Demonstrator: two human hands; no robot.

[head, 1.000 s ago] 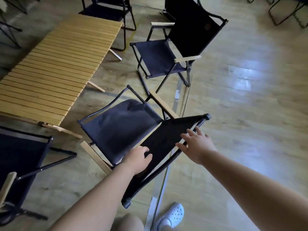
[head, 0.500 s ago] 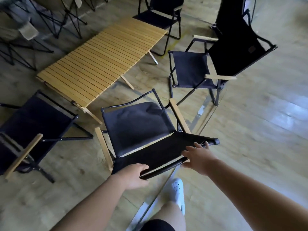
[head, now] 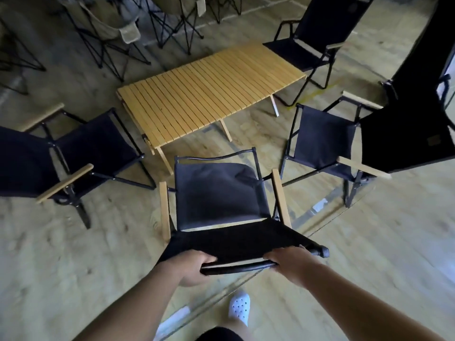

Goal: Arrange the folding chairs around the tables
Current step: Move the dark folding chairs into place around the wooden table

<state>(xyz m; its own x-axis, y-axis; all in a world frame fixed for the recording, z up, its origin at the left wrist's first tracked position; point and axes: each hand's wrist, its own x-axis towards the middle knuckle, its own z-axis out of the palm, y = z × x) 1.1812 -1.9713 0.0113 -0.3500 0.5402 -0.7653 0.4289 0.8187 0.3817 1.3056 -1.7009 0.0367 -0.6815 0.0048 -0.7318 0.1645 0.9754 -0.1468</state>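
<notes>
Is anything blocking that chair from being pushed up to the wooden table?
Nothing visible. Both the left hand and right hand grip the held chair by its backrest top, and only bare floor lies between it and the slatted table.

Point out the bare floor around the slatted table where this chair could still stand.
Free: the floor strip between the held chair and the wooden table, flanked by the left chair and right chair. Bare floor also lies right of the right hand. Crowded: beyond the table, where khaki chairs cluster. The left hand also grips the backrest.
</notes>
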